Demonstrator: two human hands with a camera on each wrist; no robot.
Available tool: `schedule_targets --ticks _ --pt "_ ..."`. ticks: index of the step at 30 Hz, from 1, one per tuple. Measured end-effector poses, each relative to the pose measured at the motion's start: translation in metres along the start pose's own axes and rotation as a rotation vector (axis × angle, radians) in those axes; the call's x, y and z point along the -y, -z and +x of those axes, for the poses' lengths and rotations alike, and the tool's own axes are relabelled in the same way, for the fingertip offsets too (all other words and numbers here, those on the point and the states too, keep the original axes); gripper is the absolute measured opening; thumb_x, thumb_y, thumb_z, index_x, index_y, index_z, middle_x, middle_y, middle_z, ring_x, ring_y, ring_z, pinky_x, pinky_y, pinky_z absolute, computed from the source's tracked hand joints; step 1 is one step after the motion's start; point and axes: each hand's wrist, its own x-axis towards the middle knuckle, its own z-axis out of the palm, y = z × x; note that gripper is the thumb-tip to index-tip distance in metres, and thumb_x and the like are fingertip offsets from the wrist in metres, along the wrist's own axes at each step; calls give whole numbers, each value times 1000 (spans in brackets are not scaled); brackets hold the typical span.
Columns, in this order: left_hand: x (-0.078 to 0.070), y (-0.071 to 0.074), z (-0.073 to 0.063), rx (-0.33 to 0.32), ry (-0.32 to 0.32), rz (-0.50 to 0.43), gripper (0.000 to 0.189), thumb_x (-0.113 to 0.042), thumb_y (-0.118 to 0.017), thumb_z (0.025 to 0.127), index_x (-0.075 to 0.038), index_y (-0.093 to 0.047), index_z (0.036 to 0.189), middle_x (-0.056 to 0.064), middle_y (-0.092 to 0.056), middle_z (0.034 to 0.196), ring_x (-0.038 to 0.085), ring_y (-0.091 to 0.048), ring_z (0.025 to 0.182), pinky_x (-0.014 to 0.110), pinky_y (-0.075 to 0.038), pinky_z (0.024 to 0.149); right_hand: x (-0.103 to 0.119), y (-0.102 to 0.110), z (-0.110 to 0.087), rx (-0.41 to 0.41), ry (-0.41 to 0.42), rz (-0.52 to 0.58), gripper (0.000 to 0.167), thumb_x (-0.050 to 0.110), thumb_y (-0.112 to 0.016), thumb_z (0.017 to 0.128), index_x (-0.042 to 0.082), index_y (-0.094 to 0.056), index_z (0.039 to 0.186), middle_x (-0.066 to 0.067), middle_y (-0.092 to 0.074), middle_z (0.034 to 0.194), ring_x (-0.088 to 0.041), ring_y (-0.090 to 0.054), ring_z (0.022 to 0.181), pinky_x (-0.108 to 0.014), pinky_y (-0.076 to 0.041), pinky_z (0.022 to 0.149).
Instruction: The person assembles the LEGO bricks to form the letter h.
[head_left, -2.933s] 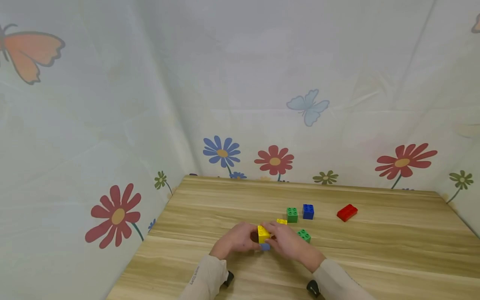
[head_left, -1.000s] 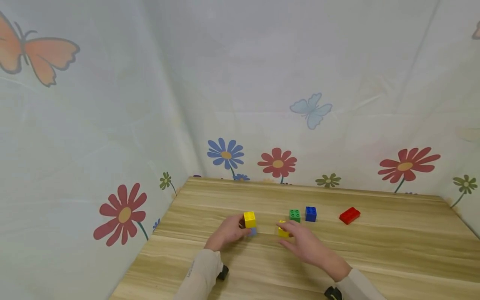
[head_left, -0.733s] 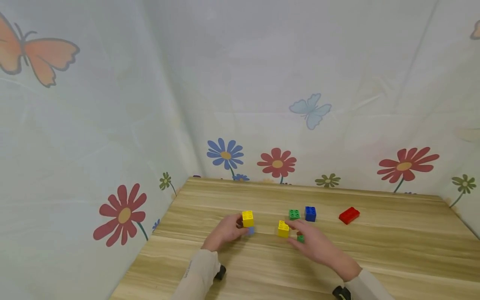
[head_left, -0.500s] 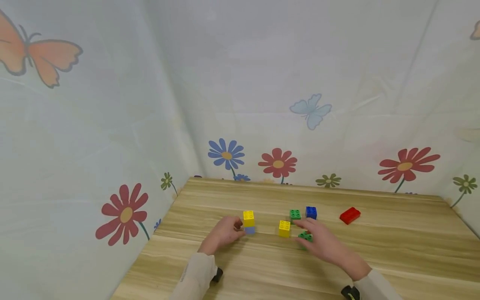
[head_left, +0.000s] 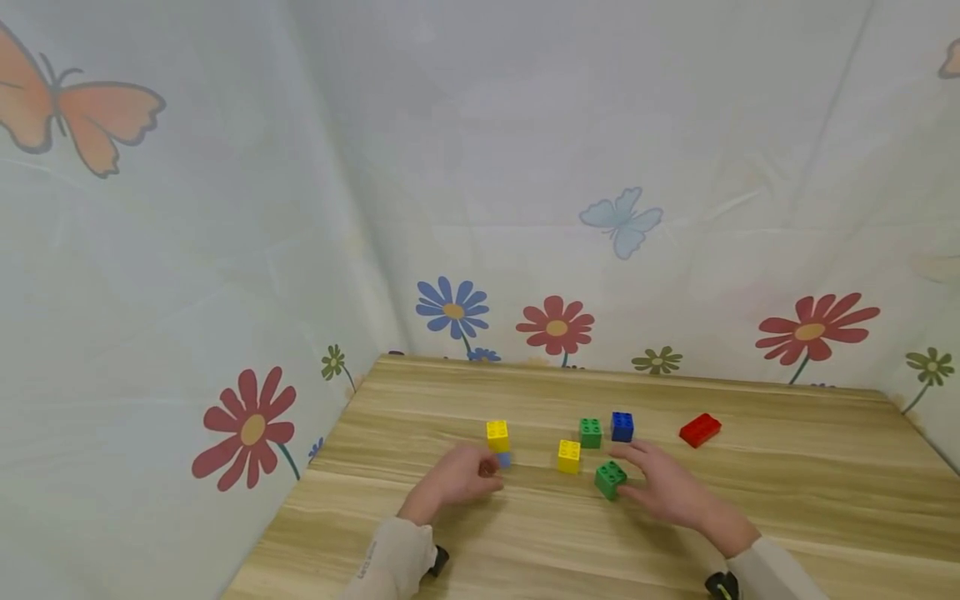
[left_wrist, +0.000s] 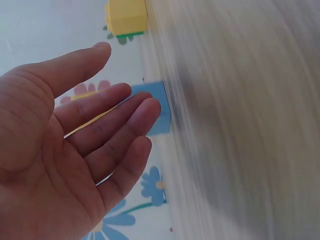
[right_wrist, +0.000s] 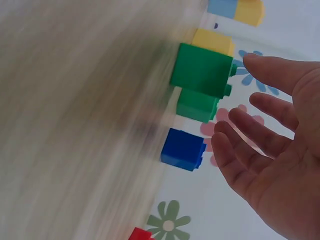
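Observation:
A yellow building block (head_left: 497,434) sits on a light blue block (head_left: 504,459), making a small stack. Beside this stack is my left hand (head_left: 463,475), its fingers relaxed and holding nothing; in the left wrist view its fingertips partly cover the light blue block (left_wrist: 159,107). My right hand (head_left: 667,486) hovers at the right of the near green block (head_left: 611,479), fingers loosely spread. The right wrist view shows a gap between those fingers and the near green block (right_wrist: 202,70). A single yellow block (head_left: 568,456) stands between the hands.
Farther back on the wooden table (head_left: 420,400) stand another green block (head_left: 590,432) and a dark blue block (head_left: 622,426). To their right lies a red block (head_left: 701,430). A flower-printed cloth (head_left: 480,167) hangs behind the table.
The yellow and light blue stack, earlier between both hands, moved left and was let go by my left hand. My right hand went right, past the single yellow block, to the near green block.

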Motion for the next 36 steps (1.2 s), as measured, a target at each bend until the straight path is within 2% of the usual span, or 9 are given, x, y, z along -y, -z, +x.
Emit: schedule_targets --ticks 3,8,13,19,28,36 --pt "-12 -5 4 40 5 7 24 -25 -72 84 -6 -67 99 -1 -67 89 8 -59 79 27 -49 74 -6 0 0 19 -29 7 55 12 -77 78 7 -56 128 -13 -55 127 -32 -53 114 -49 -45 90" --pt "-32 -12 13 89 20 30 30 -29 -71 85 -11 -65 108 -2 -67 98 4 -60 83 25 -49 77 -15 -1 0 56 -22 42 57 10 -77 79 4 -53 130 -13 -54 126 -30 -56 106 -46 -48 84" --pt "-46 -19 27 94 25 8 35 -28 -69 87 -10 -62 116 0 -64 110 8 -60 91 27 -49 79 -19 -1 2 93 -8 57 60 8 -76 79 4 -50 133 -14 -53 127 -29 -57 102 -44 -50 81" --pt "-59 -26 43 84 62 0 45 -30 -67 89 -10 -55 128 2 -58 123 15 -56 103 30 -48 86 -20 -1 5 115 -7 95 61 7 -74 80 5 -48 135 -14 -53 128 -29 -56 104 -44 -50 82" --pt "-64 -39 57 64 90 97 56 -33 -67 89 -13 -46 137 4 -47 135 18 -48 119 35 -40 98 -21 -6 11 161 17 180 60 5 -73 81 2 -47 135 -16 -52 129 -29 -56 105 -45 -49 84" --pt "-64 -48 69 71 143 64 64 -35 -69 87 -15 -41 141 2 -43 140 16 -46 122 35 -38 100 -23 -10 16 196 27 206 56 5 -71 83 2 -47 134 -14 -52 130 -25 -54 105 -42 -49 85"
